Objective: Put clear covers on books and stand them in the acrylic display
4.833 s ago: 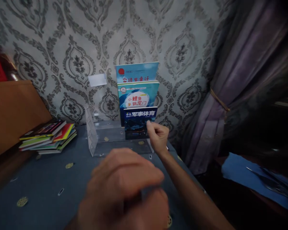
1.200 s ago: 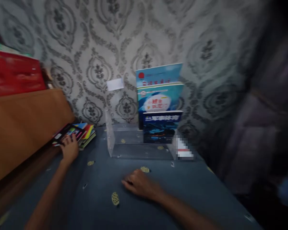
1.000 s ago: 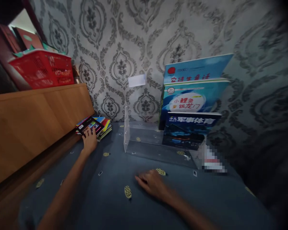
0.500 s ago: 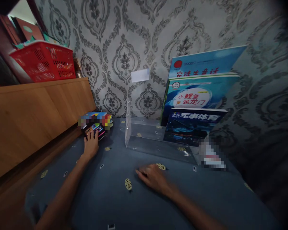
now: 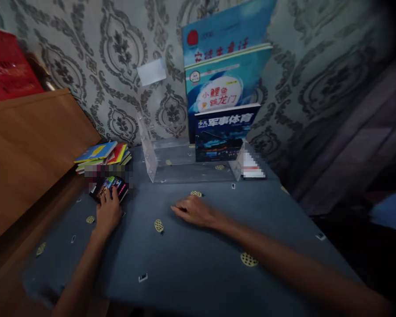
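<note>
My left hand [image 5: 108, 212] lies on a dark book with a bright cover [image 5: 109, 186], fingers pressed on its near edge, just in front of a stack of colourful books [image 5: 100, 155]. My right hand [image 5: 194, 210] rests palm down on the blue patterned cloth [image 5: 191, 259], fingers stretched out and holding nothing. Beyond it stands a clear acrylic rack [image 5: 158, 163] against the wall. Its right half holds three upright books: a tall blue one [image 5: 224, 31], a teal one [image 5: 227, 83] and a dark navy one [image 5: 222, 134] in front.
A wooden board [image 5: 26, 145] runs along the left with something red [image 5: 6, 66] on top. A small white label [image 5: 151, 71] hangs on the patterned wallpaper. The table's edge drops away at the right, beside a dark curtain [image 5: 356, 132].
My left hand has drawn the dark book off the stack toward me across the cloth. My right hand stays flat on the cloth. The view has swung to the right.
</note>
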The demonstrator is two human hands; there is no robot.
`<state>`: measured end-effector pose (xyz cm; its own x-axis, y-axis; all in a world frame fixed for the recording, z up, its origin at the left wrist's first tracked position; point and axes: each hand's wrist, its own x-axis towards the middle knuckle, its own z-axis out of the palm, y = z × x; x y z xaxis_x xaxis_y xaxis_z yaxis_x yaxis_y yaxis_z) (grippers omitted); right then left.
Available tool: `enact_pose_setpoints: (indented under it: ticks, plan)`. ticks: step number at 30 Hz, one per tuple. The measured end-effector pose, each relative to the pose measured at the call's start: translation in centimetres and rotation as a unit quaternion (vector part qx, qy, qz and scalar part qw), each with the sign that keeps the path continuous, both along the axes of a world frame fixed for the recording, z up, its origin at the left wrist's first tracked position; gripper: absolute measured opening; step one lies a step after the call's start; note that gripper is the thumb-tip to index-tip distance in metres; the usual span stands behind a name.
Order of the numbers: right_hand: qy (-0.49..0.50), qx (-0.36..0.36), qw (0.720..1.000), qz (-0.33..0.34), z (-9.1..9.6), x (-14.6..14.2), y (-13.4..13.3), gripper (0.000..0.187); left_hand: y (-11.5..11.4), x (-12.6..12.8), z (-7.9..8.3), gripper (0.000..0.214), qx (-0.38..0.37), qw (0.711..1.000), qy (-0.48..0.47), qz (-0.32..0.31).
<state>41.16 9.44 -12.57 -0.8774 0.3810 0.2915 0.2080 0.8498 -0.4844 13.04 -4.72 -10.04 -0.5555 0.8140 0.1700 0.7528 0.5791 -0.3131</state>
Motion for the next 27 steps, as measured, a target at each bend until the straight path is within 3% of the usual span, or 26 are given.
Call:
enact_pose_setpoints:
  ticks: [4,6,9,12,14,16,18,22,27]
  plan:
    - [0.033,-0.037,0.999,0.008,0.1,3.0,0.4,0.047,-0.2,1.6,0.2,0.060,-0.060,0.998,-0.019,-0.006]
    - [0.046,-0.053,0.997,0.001,0.1,4.7,0.7,0.048,0.0,1.6,1.1,0.055,-0.081,0.996,-0.041,-0.019]
    - [0.063,-0.078,0.995,-0.014,0.0,6.8,1.2,0.049,1.0,0.4,3.1,0.054,-0.096,0.984,-0.149,-0.026]
    - [0.070,-0.098,0.991,-0.054,-0.1,8.2,1.6,0.050,3.2,-1.2,4.0,0.060,-0.016,0.986,-0.163,0.038]
    - [0.060,-0.116,0.988,-0.080,-0.1,8.7,1.7,0.050,4.7,-1.8,3.5,0.063,0.059,0.985,-0.121,0.105]
    - [0.042,-0.125,0.987,-0.096,-0.2,9.1,1.7,0.051,5.8,-2.1,2.3,0.064,0.084,0.977,-0.120,0.156]
    - [0.023,-0.097,0.991,-0.085,-0.4,9.6,1.5,0.048,5.9,-2.4,1.0,0.067,0.087,0.974,-0.136,0.161]
    - [0.012,0.008,1.000,0.016,-0.9,10.6,0.4,0.048,4.2,-2.9,-0.2,0.072,0.108,0.971,-0.151,0.149]
    - [0.008,0.034,0.999,-0.007,-1.7,10.0,0.3,0.048,3.2,-3.4,-0.5,0.070,0.124,0.971,-0.162,0.126]
